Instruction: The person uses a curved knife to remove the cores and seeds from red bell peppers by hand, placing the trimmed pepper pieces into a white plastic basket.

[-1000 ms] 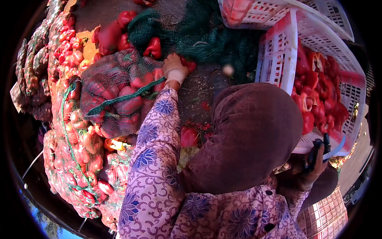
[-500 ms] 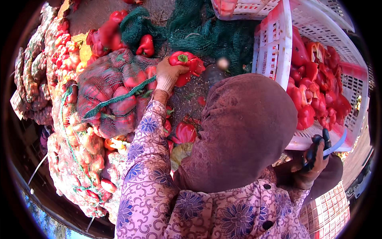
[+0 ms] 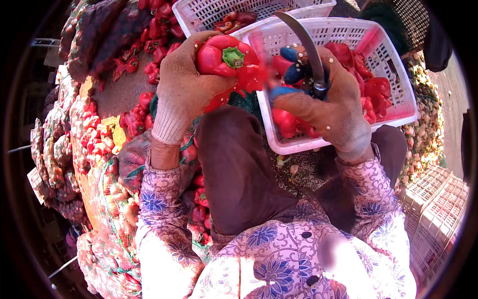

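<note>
My left hand (image 3: 181, 84), in a tan knitted glove, grips a red bell pepper (image 3: 211, 56), its green stem turned up toward me. Red flesh at the pepper's right side is smeared by motion. My right hand (image 3: 336, 107), gloved with dark blue fingertips, is closed round the handle of a curved knife (image 3: 307, 39), whose blade arches up and to the left. Both hands are held up before my knees, the right one over a white-and-pink crate (image 3: 298, 147) containing cut red peppers (image 3: 376, 92). A small gap lies between the pepper and the right hand's blurred fingertips.
A second white crate (image 3: 185, 17) with some pepper pieces stands behind. To the left lie loose red peppers (image 3: 135, 119) and filled mesh sacks (image 3: 112, 197). At the right are a heap of pale scraps (image 3: 423, 124) and stacked crates (image 3: 438, 202).
My left hand has lifted the pepper from beside the mesh sack. My right hand has brought the curved knife inward from the far right, near the pepper. The view has shifted too.
</note>
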Tool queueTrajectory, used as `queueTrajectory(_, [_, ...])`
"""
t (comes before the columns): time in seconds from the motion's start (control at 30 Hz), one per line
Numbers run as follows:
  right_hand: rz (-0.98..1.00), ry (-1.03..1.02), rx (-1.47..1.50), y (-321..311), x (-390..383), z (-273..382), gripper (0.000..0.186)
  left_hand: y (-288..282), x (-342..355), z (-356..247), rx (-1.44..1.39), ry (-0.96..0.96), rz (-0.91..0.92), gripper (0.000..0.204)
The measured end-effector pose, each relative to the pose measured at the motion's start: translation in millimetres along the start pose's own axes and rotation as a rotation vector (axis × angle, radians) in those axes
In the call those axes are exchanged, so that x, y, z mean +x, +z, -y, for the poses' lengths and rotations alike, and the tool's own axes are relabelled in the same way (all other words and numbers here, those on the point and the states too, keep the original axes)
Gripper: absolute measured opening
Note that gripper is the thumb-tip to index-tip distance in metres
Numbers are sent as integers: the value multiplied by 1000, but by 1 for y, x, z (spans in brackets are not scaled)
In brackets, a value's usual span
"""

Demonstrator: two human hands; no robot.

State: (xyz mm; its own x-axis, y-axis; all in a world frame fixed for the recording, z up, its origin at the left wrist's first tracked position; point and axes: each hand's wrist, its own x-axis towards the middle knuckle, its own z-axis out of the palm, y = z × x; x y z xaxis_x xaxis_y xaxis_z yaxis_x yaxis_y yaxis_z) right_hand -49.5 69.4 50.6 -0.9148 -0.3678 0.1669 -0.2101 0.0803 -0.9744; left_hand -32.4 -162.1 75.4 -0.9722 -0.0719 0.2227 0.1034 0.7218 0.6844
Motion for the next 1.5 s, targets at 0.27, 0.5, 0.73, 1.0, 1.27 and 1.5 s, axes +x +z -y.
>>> queueTrajectory(0.27, [-89,168,61,-54,-30,0,28,86,1,-67,-228,26,307,53])
queueTrajectory(0.5, [-99,-145,-149,-102,-61,-55,40,126,-14,-60,-997,-390,580,50])
queueTrajectory(0.73, [46,-403,-293,-113,-58,-83,55,147,-5,-45,-985,-248,602,77])
queueTrajectory(1.0, [2,-431,-394,-114,-50,-89,49,156,6,-34,-637,18,587,85])
queueTrajectory(1.27, [-43,221,224,-100,-38,-62,30,153,5,-37,-525,206,509,86])
queueTrajectory(1.5, [-85,339,310,-80,-31,-57,25,153,-4,-28,-489,147,472,62])
